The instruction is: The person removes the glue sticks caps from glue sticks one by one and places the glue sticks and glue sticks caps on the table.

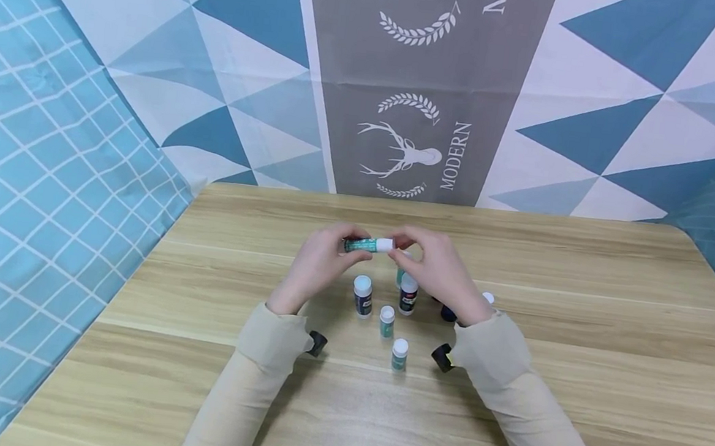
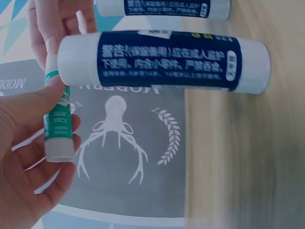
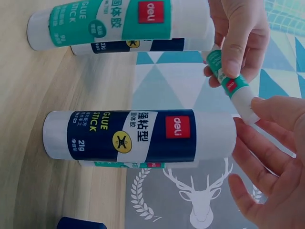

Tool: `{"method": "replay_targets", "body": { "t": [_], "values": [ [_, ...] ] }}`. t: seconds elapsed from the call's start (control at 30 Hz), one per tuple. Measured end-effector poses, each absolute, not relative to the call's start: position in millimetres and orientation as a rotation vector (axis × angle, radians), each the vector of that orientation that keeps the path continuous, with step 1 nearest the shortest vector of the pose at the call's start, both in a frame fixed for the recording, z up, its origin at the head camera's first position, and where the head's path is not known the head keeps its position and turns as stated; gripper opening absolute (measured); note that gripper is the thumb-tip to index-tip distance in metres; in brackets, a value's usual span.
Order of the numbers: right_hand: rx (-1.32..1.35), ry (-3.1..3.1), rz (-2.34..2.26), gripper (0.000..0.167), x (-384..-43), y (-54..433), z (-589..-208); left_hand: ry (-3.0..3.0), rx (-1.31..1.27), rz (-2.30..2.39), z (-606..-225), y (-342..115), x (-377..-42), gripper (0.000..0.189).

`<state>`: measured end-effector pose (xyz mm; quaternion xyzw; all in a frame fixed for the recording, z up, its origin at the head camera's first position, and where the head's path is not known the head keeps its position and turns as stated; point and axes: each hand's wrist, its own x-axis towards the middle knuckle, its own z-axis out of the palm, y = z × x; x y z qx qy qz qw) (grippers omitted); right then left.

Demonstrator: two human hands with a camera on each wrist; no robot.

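A small green glue stick (image 1: 364, 244) with a white cap is held level above the table, between both hands. My left hand (image 1: 318, 261) grips its green body, thumb on one side and fingers on the other. At the capped end, my right hand (image 1: 437, 265) pinches the white cap (image 3: 245, 102) between thumb and fingertip; the cap sits on the stick. Just below the hands stand a navy glue stick (image 1: 363, 299), a second navy glue stick (image 1: 408, 299) and small green glue sticks (image 1: 386, 323). Another green one (image 1: 400, 278) is partly hidden behind.
Nearest the body stands a small green glue stick (image 1: 399, 356). Beside the right wrist, a dark object (image 1: 449, 314) and a white top (image 1: 488, 297) are partly covered by the arm. The wooden table (image 1: 187, 321) meets a patterned cloth backdrop (image 1: 407, 81) at its far edge.
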<state>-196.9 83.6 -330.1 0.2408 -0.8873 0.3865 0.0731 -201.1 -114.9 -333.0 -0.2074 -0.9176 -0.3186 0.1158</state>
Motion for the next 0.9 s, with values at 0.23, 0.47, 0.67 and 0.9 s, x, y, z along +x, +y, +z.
{"method": "replay_targets", "body": {
  "t": [0.23, 0.47, 0.67, 0.9],
  "values": [
    [0.705, -2.653, 1.241, 0.027, -193, 91, -331, -2.609, -0.661, -0.907, -330, -113, -198, 0.022],
    [0.706, -2.646, 1.302, 0.026, -191, 95, -332, -2.624, -0.673, -0.92, -327, -113, -197, 0.021],
    [0.651, -2.661, 1.32, 0.027, -191, 101, -334, -2.644, -0.641, -0.954, -325, -114, -195, 0.021],
    [0.611, -2.678, 1.274, 0.029, -190, 109, -333, -2.659, -0.582, -1.02, -325, -115, -196, 0.025]
  ]
}}
